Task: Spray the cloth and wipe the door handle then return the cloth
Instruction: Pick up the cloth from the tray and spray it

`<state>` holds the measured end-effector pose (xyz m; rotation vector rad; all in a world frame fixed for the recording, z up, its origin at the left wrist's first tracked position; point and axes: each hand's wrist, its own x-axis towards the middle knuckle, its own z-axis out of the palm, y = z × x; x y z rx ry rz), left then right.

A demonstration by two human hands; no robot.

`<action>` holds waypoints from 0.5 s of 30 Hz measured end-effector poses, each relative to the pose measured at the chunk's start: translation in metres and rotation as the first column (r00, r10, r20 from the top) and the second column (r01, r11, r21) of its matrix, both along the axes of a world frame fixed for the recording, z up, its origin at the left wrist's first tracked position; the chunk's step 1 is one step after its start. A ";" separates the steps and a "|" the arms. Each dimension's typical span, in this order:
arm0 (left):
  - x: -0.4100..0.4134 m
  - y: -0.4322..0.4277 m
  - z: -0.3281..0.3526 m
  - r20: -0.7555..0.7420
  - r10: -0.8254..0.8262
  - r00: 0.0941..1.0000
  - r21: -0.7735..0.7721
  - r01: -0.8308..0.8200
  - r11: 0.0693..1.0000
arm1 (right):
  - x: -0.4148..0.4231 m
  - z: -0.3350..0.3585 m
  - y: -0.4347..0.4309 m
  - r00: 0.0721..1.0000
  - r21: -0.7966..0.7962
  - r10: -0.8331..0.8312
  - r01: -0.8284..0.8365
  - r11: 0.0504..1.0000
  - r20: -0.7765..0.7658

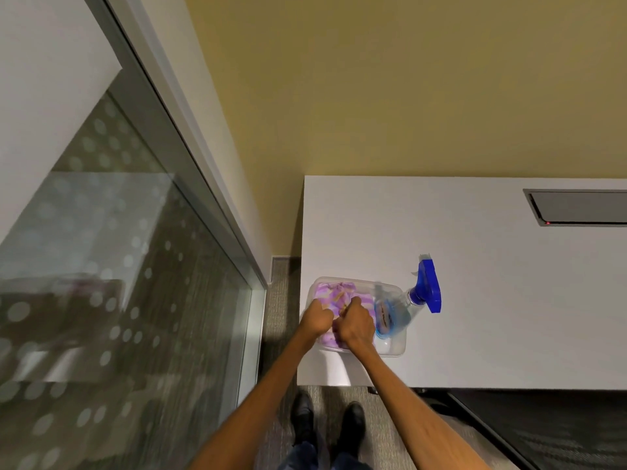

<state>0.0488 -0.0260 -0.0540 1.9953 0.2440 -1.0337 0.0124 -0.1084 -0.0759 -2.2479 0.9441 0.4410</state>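
A purple-and-white cloth (pixel 334 293) lies in a clear plastic tub (pixel 395 351) at the near left corner of the white table (pixel 492 300). My left hand (pixel 317 317) and my right hand (pixel 354 322) are both inside the tub, fingers curled into the cloth. A clear spray bottle (pixel 395 310) with a blue trigger head (pixel 429 290) lies slanted in the tub's right side, its head sticking out over the table. No door handle is in view.
A glass door or panel with a dotted film and a grey metal frame (pixel 190 171) stands to the left. A yellow wall is behind the table. A grey cable hatch (pixel 576 206) is set into the table at far right. My shoes stand on carpet below.
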 end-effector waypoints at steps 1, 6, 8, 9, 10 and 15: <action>0.000 0.000 0.002 -0.003 0.005 1.000 -0.014 -0.005 1.000 | -0.001 0.003 0.000 1.000 0.018 -0.011 0.010 1.000 0.010; -0.006 0.000 0.015 -0.049 0.118 0.992 -0.037 -0.120 0.992 | -0.009 0.021 0.000 0.990 0.062 -0.032 0.023 0.998 0.136; -0.009 0.003 0.014 -0.046 0.179 0.983 -0.051 -0.181 0.982 | -0.011 0.031 0.002 0.979 0.080 -0.058 0.044 0.996 0.194; -0.010 0.004 0.015 -0.056 0.201 0.978 -0.073 -0.205 0.976 | -0.011 0.035 0.002 0.975 0.087 -0.070 0.052 0.995 0.212; -0.009 0.006 0.016 -0.077 0.215 0.974 -0.111 -0.222 0.969 | -0.011 0.038 0.002 0.971 0.094 -0.076 0.056 0.994 0.226; -0.002 0.010 0.029 -0.246 0.328 0.912 -0.302 -0.394 0.868 | -0.013 0.047 0.000 0.949 0.201 -0.140 0.084 0.976 0.283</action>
